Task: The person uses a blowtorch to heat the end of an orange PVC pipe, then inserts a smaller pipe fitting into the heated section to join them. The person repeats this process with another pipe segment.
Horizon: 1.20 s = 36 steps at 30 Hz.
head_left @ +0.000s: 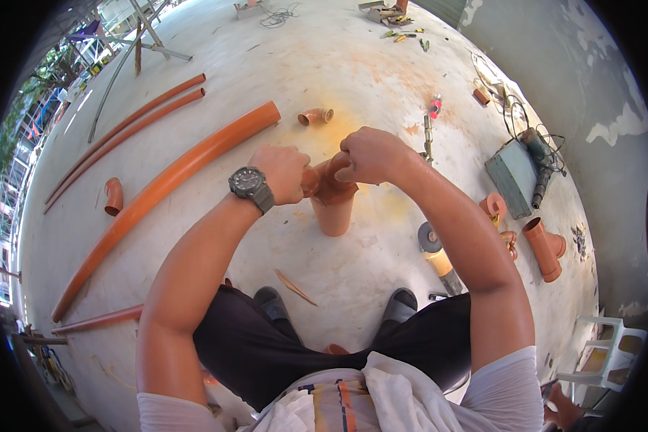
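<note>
In front of me an orange plastic pipe fitting (333, 213) stands upright on the floor, with a branched upper part between my hands. My left hand (279, 173), a watch (250, 183) on its wrist, is closed around the left branch of the fitting. From the other side my right hand (376, 155) grips the top of the same fitting, its fingers curled over the rim. Both hands hide much of the upper part. Just beyond lies a small orange elbow (314, 117).
A long, thick orange pipe (173, 176) and two thin ones (133, 129) lie at left, near another elbow (113, 196). To the right are an angle grinder (435, 248), an orange tee fitting (543, 248), a grey-green metal box (513, 176) and a white plastic chair (608, 353).
</note>
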Tool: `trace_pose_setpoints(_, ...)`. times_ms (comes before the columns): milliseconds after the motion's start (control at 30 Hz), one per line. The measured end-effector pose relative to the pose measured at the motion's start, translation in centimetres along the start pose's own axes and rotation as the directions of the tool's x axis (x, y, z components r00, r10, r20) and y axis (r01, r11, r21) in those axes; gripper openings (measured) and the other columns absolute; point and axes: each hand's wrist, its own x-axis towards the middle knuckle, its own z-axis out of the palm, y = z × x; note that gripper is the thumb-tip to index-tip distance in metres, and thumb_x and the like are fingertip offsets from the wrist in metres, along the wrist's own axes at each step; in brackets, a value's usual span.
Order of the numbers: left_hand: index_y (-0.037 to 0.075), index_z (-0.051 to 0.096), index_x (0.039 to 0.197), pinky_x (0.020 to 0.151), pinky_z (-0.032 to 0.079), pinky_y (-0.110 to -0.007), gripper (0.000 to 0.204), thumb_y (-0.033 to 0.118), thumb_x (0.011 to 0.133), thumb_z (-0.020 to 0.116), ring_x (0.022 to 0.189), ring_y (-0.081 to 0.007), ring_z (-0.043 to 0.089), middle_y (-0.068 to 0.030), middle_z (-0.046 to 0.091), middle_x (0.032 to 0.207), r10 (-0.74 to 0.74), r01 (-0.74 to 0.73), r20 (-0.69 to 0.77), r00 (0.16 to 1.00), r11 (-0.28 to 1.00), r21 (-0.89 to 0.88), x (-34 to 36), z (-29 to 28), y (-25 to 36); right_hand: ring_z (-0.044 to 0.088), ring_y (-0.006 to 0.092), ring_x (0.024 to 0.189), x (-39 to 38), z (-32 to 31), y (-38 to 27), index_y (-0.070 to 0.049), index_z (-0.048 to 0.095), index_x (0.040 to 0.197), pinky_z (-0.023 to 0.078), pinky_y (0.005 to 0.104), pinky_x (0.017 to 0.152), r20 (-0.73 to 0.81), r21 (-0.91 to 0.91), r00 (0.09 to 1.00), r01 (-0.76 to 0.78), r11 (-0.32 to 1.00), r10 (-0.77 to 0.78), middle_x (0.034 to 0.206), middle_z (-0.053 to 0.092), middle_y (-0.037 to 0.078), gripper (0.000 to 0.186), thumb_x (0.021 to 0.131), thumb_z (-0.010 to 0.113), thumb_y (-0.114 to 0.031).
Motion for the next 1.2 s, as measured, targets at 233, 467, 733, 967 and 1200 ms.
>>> trace_pose_setpoints(233,0.014,0.078,0.122,0.088,0.059,-0.044,0.047,0.024,0.076,0.074,0.108,-0.0355,0.074,-0.0131,0.079,0.113,-0.185,0.166,-0.134,0.974,0.976,-0.144,-1.1,-0.2,-2.3,0.074,0.0276,0.069,-0.4,0.0,0.0,-0.003,0.075,0.080,0.060,0.0410,0.067,-0.048,0.020,0.999,0.011,1.000,-0.010,0.066,0.073,0.012,0.030,0.083,0.071,-0.032)
trace_pose_setpoints(467,0.000,0.076,0.097,0.064,0.060,-0.040,0.031,0.023,0.077,0.076,0.068,-0.0274,0.075,-0.0195,0.076,0.080,-0.342,0.457,0.452,0.824,0.873,-0.171,-0.7,1.1,-4.2,0.072,0.0324,0.073,-0.7,-0.6,-0.1,-0.001,0.072,0.086,0.058,0.0445,0.071,0.018,0.066,0.999,-0.044,0.997,0.043,0.068,0.070,0.016,0.034,0.082,0.068,-0.035)
trace_pose_setpoints(733,0.009,0.061,0.056,0.047,0.043,-0.033,0.018,0.003,0.063,0.076,0.052,-0.0155,0.054,-0.0046,0.058,0.061,-0.261,0.533,0.725,0.638,0.829,-0.171,-0.9,7.6,-6.5,0.075,0.0323,0.081,-0.6,-0.1,-0.1,0.000,0.078,0.087,0.061,0.0441,0.075,-0.078,0.013,0.997,-0.016,1.000,0.017,0.078,0.075,0.017,0.038,0.085,0.070,-0.037)
trace_pose_setpoints(967,0.010,0.061,0.057,0.047,0.040,-0.035,0.015,0.004,0.062,0.074,0.053,-0.0154,0.049,-0.0019,0.056,0.063,-0.259,0.511,0.711,0.654,0.844,-0.162,-0.6,10.5,-5.4,0.075,0.0356,0.086,-0.4,-0.3,-0.3,0.001,0.078,0.092,0.061,0.0456,0.079,-0.061,-0.005,0.998,-0.004,1.000,0.004,0.086,0.077,0.020,0.041,0.084,0.071,-0.039)
trace_pose_setpoints(1200,0.006,0.069,0.066,0.056,0.049,-0.038,0.010,0.012,0.066,0.077,0.060,-0.0199,0.059,-0.0053,0.064,0.069,-0.212,0.380,0.719,0.662,0.922,-0.078,0.0,11.7,-2.9,0.075,0.0359,0.088,-0.8,-0.5,-0.5,0.001,0.078,0.091,0.060,0.0457,0.080,-0.071,-0.023,0.997,0.004,1.000,-0.006,0.089,0.077,0.020,0.040,0.084,0.071,-0.038)
